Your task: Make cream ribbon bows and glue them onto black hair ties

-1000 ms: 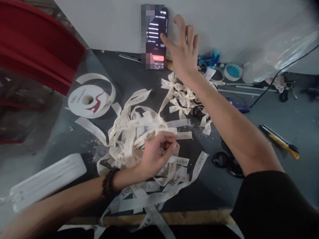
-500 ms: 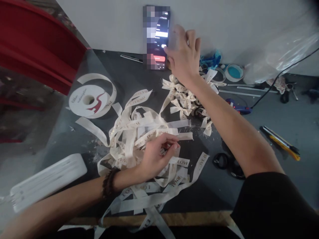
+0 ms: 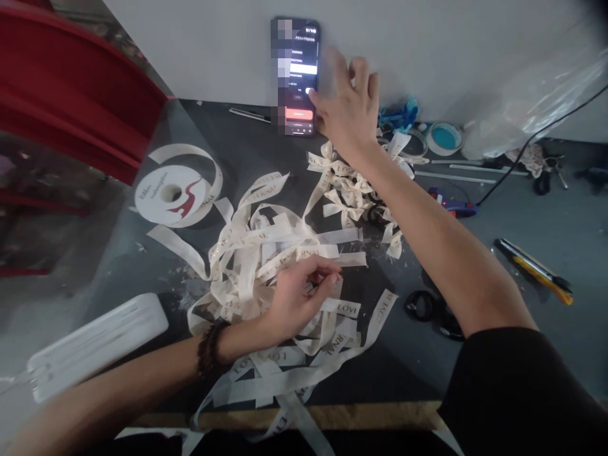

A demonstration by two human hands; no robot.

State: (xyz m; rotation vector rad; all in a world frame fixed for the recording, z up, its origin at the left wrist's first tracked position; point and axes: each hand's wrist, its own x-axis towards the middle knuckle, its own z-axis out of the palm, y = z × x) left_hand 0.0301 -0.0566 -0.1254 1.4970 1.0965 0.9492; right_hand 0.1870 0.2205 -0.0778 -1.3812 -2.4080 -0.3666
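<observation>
My right hand (image 3: 351, 114) reaches up to a phone (image 3: 301, 79) that leans upright against the pale wall with its screen lit. Its thumb is at the screen's right edge, and the other fingers are spread, holding nothing. Lower down, my left hand (image 3: 299, 294) rests over a heap of cream ribbon strips (image 3: 247, 278) printed with gold lettering. Thumb and fingertips there come together in a loose pinch; whether a strip is between them is hidden. Several tied ribbon bows (image 3: 354, 190) lie under my right forearm.
A ribbon spool (image 3: 154, 193) stands left, above a white oblong case (image 3: 99, 345). On the right lie a yellow utility knife (image 3: 536, 272), black rings (image 3: 420, 307), a blue corded tool (image 3: 456, 206) and a tape roll (image 3: 445, 138). A red chair (image 3: 71, 76) is beside the table.
The view has shifted slightly. My right thumb stays at the phone's screen, and my left hand keeps its place over the ribbons.
</observation>
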